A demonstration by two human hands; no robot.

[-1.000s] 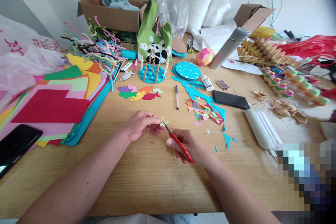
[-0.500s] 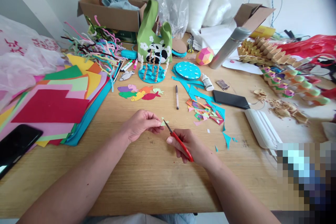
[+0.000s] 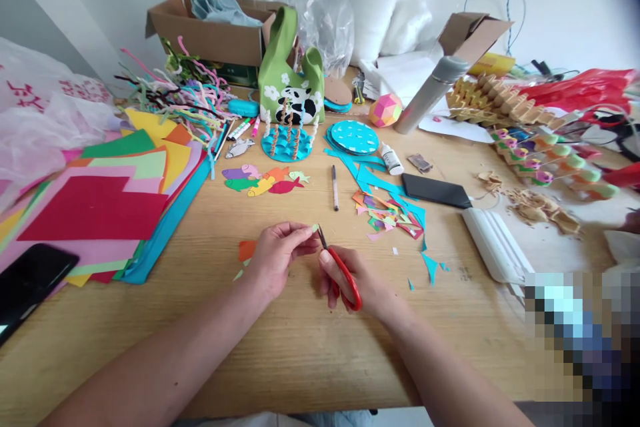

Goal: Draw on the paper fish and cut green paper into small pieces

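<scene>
Between my left thumb and fingertips is a tiny light green paper piece (image 3: 315, 228), mostly covered by the hand. My left hand (image 3: 280, 250) is closed in a pinch over the middle of the table. My right hand (image 3: 345, 275) grips red-handled scissors (image 3: 351, 279), their blades pointing up and away beside the green piece; whether the blades touch it I cannot tell. Partly behind my left hand lies an orange paper piece (image 3: 247, 250), with a pale green scrap (image 3: 239, 275) below it. Colourful paper fish (image 3: 260, 185) lie farther back, left of a pen (image 3: 335, 188).
Coloured sheets (image 3: 95, 207) and a phone (image 3: 37, 287) lie at left. Paper scraps (image 3: 390, 213), a glue bottle (image 3: 391, 159), a black slab (image 3: 435, 190) and a white power strip (image 3: 495, 243) are at right. Behind stand a panda bag (image 3: 290, 93) and a grey flask (image 3: 433, 93).
My left hand has shifted right and slightly toward me, and an orange piece now shows beside it. The scissors have turned more upright. Less of the green paper shows.
</scene>
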